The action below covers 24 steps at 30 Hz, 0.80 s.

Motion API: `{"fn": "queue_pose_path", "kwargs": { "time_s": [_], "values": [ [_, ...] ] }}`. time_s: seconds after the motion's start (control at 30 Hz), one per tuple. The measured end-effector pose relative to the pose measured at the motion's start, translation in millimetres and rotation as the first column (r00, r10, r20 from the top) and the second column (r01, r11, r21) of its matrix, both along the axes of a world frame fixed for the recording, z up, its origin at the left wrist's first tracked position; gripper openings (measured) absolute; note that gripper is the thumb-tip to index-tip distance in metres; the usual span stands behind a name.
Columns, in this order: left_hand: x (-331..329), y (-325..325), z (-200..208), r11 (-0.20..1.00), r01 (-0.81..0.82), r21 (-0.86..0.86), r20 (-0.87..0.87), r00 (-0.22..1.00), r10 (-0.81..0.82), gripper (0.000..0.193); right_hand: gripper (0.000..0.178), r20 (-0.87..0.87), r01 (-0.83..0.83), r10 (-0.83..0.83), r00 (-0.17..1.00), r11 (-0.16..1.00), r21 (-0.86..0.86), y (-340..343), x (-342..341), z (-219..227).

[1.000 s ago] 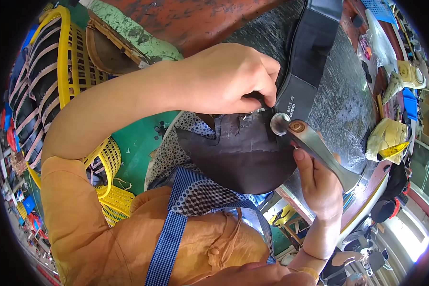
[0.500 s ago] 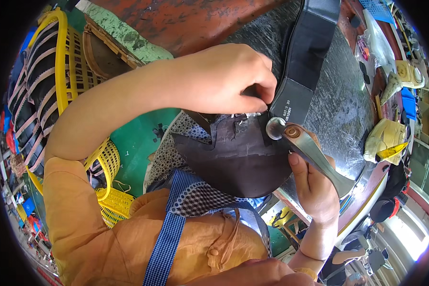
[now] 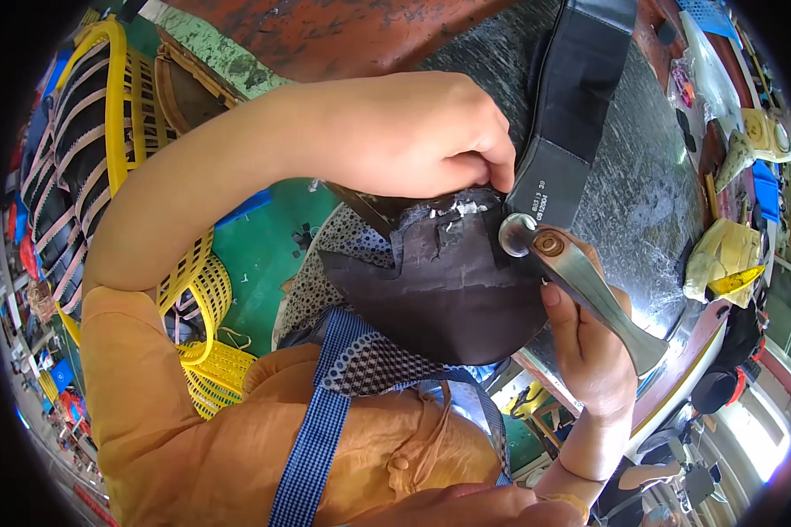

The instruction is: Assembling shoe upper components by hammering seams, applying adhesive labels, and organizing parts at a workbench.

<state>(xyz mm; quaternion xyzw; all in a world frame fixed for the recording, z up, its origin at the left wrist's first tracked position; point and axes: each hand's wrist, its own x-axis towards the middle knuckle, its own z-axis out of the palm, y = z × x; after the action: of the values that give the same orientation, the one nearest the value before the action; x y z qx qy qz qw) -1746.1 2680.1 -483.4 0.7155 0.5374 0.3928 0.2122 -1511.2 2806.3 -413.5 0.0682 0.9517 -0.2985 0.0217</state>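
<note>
A dark leather upper lies at the near edge of the dark work surface, its torn, ragged top edge showing white bits. A long black leather strip extends from beside it toward the far side. My left hand reaches in from the left, fingers curled and closed at the upper's ragged edge; its fingertips are partly hidden. In my right hand is a pair of metal pincers, with a rounded head and a riveted joint. The pincers' head rests beside the upper, close to my left fingers.
Yellow plastic baskets stand at the left, one filled with black, pale-edged pieces. A wrapped yellowish block and a clear plastic bag lie at the right. Beyond the dark work surface is a worn red surface.
My left fingers have curled in more and shifted slightly up along the upper's edge, uncovering more of its white bits. The whole view has shifted a little; the pincers stay beside the upper.
</note>
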Motion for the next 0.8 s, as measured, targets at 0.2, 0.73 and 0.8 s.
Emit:
{"fn": "queue_pose_path", "kwargs": {
  "time_s": [0.2, 0.73, 0.8],
  "values": [
    [9.2, 1.6, 9.2, 0.948, -0.033, -0.316, 0.051, 0.997, 0.051, 0.013, 0.034, -0.007, 0.046, -0.046, 0.999, 0.999, -0.011, -4.5, 3.5, -1.5],
    [23.2, -26.0, 5.2, 0.989, -0.122, 0.088, -0.291, 0.946, 0.143, 0.019, 0.033, 0.140, 0.099, -0.079, 0.987, 0.986, -0.138, 6.9, -7.3, 8.1],
    [29.0, -29.0, 3.3, 0.970, -0.121, 0.213, -0.471, 0.857, 0.210, 0.026, 0.028, 0.037, 0.104, -0.100, 0.994, 0.988, -0.115, 10.2, -5.1, 3.1]
  ]
}}
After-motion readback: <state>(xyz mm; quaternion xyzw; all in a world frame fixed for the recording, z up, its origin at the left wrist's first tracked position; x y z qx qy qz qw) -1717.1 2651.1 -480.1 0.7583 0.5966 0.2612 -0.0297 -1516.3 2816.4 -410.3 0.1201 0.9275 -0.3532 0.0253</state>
